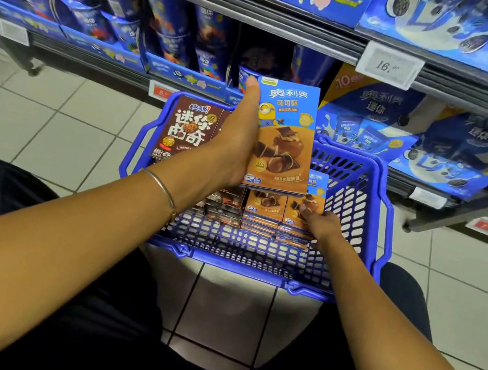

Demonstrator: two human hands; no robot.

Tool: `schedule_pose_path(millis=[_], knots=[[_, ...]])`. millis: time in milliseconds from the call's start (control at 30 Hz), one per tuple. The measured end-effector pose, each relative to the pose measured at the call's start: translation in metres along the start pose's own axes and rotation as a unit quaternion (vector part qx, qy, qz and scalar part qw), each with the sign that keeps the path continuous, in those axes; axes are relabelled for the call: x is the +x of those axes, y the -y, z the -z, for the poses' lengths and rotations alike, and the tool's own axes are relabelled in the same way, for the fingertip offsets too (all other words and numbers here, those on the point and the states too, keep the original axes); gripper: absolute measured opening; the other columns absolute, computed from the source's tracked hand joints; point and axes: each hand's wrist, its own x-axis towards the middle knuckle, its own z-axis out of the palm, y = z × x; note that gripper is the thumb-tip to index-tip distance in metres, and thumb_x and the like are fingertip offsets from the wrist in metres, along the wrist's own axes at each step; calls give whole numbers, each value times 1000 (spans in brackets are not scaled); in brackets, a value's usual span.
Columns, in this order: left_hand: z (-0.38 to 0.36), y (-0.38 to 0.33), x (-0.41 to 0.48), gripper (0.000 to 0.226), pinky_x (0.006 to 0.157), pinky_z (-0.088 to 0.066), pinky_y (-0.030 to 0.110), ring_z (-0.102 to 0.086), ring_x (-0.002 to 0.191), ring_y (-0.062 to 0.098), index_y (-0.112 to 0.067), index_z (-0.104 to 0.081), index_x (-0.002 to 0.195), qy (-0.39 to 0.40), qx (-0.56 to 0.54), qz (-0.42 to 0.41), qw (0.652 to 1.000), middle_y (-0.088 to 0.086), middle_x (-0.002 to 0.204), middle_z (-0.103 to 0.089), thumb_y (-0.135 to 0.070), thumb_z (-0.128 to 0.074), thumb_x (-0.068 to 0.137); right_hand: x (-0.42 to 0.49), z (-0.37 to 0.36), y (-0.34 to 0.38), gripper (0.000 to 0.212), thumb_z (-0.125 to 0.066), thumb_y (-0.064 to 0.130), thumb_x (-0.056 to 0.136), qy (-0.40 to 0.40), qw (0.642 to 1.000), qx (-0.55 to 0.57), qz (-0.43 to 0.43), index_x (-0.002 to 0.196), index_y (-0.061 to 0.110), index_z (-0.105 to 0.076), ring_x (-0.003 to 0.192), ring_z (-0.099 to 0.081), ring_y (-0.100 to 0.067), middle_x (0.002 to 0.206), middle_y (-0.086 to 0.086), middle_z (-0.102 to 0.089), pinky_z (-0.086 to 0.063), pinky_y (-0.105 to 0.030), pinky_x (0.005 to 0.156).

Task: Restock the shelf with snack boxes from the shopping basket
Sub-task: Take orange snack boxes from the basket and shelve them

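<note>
A blue shopping basket (pixel 255 269) stands on the floor tiles in front of me. My left hand (pixel 237 139) grips a blue-and-brown snack box (pixel 285 140) upright above the basket, thumb along its left edge. My right hand (pixel 319 225) reaches into the basket and pinches the top box of a stack of matching snack boxes (pixel 264 207). A dark brown cookie box (pixel 187 131) leans against the basket's far left wall, with more dark boxes (pixel 223 204) stacked below it.
The shelf (pixel 261 24) behind the basket carries blue cookie packs and cups on two levels, with price tags (pixel 389 65) on the rails. Larger blue packs (pixel 435 141) fill the lower right. My knees flank the basket.
</note>
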Motion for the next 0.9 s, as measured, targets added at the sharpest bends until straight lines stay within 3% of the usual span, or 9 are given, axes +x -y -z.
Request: schedule_pose_path(millis=[100, 233, 300, 433, 500, 567, 700, 833, 900], knots=[[-1, 0, 0, 75, 70, -66, 44, -80, 80, 28, -21, -77, 103, -2, 4, 2, 1000, 10, 99, -82, -75, -25, 102, 1, 3, -1, 29, -74, 40, 91, 0, 1000, 11, 8, 93, 15, -59, 83, -60, -23, 95, -5, -63, -50, -44, 83], [-3, 3, 2, 75, 77, -65, 46, -80, 85, 28, -22, -78, 103, -12, 11, 8, 1000, 10, 103, -82, -77, -27, 100, 1, 6, -2, 32, -76, 36, 89, -26, 999, 4, 25, 104, 8, -68, 99, -69, -32, 106, -11, -72, -56, -49, 94], [-4, 5, 4, 74, 77, -66, 45, -80, 85, 28, -22, -78, 104, -18, 12, 11, 1000, 10, 103, -82, -77, -28, 100, -3, 13, 0, 26, -79, 30, 87, -27, 999, 35, 22, 98, 8, -70, 98, -71, -33, 104, -12, -75, -57, -51, 93], [-3, 7, 9, 73, 67, -66, 43, -81, 81, 28, -23, -78, 100, -24, 19, 17, 999, 9, 99, -82, -77, -29, 100, -25, 28, 11, 18, -79, 26, 86, -32, 989, 135, 53, 77, 17, -66, 81, -71, -20, 80, 3, -77, -51, -31, 64], [-3, 7, 11, 72, 66, -66, 41, -81, 80, 27, -24, -78, 99, -30, 25, 19, 999, 8, 97, -83, -77, -30, 100, -44, 36, 22, 18, -78, 26, 87, -26, 980, 179, 83, 78, 19, -64, 67, -71, -9, 66, 13, -73, -49, -25, 54], [-4, 8, 13, 71, 60, -65, 41, -81, 74, 26, -23, -78, 94, -37, 24, 21, 999, 7, 92, -83, -77, -32, 100, -63, 46, 37, 14, -75, 28, 90, -1, 969, 214, 121, 87, 18, -65, 60, -71, -2, 68, 14, -75, -51, -20, 47], [-4, 8, 17, 72, 55, -64, 39, -80, 71, 25, -22, -78, 92, -34, 28, 22, 999, 8, 88, -82, -76, -31, 101, -101, 67, 75, 26, -72, 38, 91, 20, 950, 253, 179, 101, 13, -70, 80, -77, -10, 91, 3, -80, -58, -25, 62], [-3, 9, 21, 70, 52, -63, 38, -80, 68, 25, -21, -78, 90, -30, 33, 16, 999, 8, 85, -82, -74, -33, 102, -133, 72, 102, 22, -71, 43, 88, 54, 938, 264, 218, 80, 24, -77, 87, -76, -16, 96, 0, -80, -55, -37, 78], [-3, 10, 21, 71, 49, -62, 39, -79, 67, 26, -22, -79, 86, -23, 21, 18, 999, 7, 82, -82, -73, -33, 102, -143, 64, 106, 21, -71, 43, 89, 76, 938, 251, 228, 80, 24, -76, 90, -75, -17, 95, 1, -79, -53, -38, 81]])
